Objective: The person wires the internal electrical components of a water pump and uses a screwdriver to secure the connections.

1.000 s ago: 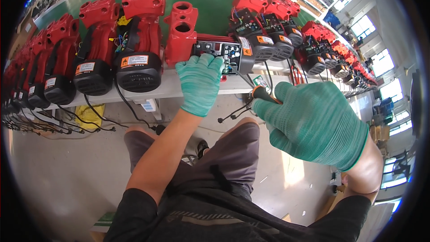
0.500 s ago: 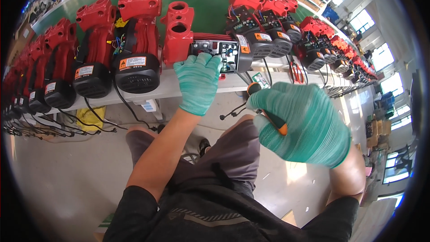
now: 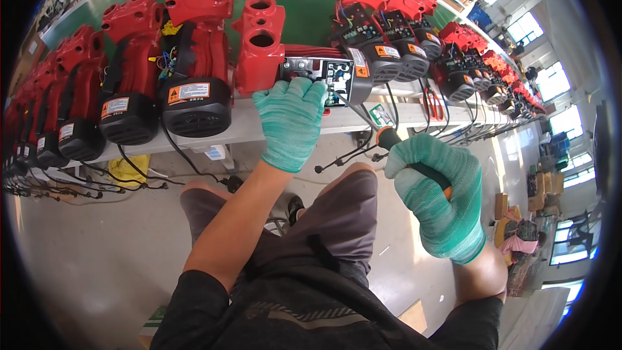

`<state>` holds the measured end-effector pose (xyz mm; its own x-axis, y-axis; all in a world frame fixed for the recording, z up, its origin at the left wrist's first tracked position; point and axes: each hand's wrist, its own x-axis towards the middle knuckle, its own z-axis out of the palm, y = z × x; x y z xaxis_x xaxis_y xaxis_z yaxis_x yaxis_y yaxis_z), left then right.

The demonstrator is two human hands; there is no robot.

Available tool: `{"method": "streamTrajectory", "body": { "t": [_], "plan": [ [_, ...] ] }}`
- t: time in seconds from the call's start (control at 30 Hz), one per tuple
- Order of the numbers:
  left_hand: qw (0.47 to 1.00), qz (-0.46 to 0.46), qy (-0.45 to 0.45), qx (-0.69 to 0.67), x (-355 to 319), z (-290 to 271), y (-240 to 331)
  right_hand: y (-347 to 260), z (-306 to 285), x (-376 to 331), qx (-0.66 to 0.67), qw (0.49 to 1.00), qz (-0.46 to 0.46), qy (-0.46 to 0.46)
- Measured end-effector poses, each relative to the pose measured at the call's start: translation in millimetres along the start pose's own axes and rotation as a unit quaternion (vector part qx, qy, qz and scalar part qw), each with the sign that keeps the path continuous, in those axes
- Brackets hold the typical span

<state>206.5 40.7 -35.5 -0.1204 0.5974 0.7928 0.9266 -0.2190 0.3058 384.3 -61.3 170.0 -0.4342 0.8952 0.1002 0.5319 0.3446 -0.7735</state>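
Note:
A red and black pump (image 3: 256,68) lies on its side in front of me, its electronics box uncovered so that a circuit board (image 3: 341,72) shows. My left hand (image 3: 291,120), in a green knit glove, grips the near edge of that box, fingers close together and curled over it; the thumb is partly hidden. In my gloved right hand (image 3: 440,191) is a screwdriver (image 3: 390,138) with an orange and black handle, fingers wrapped round it. Its shaft slants up and left to the near side of the board; whether the tip touches a screw is too small to tell.
Similar pumps (image 3: 196,100) stand close on the left, and more with bare boards (image 3: 387,58) on the right. Red-handled pliers (image 3: 433,105) lie at the bench edge (image 3: 405,113). Black power cords (image 3: 346,159) hang below. A yellow bag (image 3: 129,170) is under the bench.
My right hand has moved right and slightly down and turned, still round the screwdriver. The left hand keeps its hold on the box. The view has shifted slightly.

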Motion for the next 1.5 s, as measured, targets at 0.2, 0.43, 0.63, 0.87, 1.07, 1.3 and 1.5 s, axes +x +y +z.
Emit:
{"method": "streamTrajectory", "body": {
  "t": [0.2,0.43,0.63,0.87,1.07,1.3,1.5],
  "plan": [
    [1.000,-0.004,-0.002,0.003,-1,1,0,2,13,-8,0.046,0.997,-0.033,0.045],
    [1.000,0.000,-0.016,0.022,1,-1,0,-6,27,-16,0.150,0.976,0.082,0.133],
    [1.000,0.005,-0.008,0.014,2,-1,1,-1,23,-14,0.070,0.991,-0.015,0.109],
    [1.000,0.014,0.003,0.010,2,-4,1,21,-9,-65,-0.040,0.985,-0.115,0.125],
    [0.999,0.018,0.026,0.019,6,-4,5,91,3,-87,0.108,0.988,-0.017,0.107],
    [0.999,-0.002,0.035,0.026,4,3,6,116,5,-92,0.141,0.983,0.030,0.116],
    [0.999,-0.006,0.022,0.030,4,-3,10,130,12,-102,0.176,0.977,0.014,0.117]
  ]
}}
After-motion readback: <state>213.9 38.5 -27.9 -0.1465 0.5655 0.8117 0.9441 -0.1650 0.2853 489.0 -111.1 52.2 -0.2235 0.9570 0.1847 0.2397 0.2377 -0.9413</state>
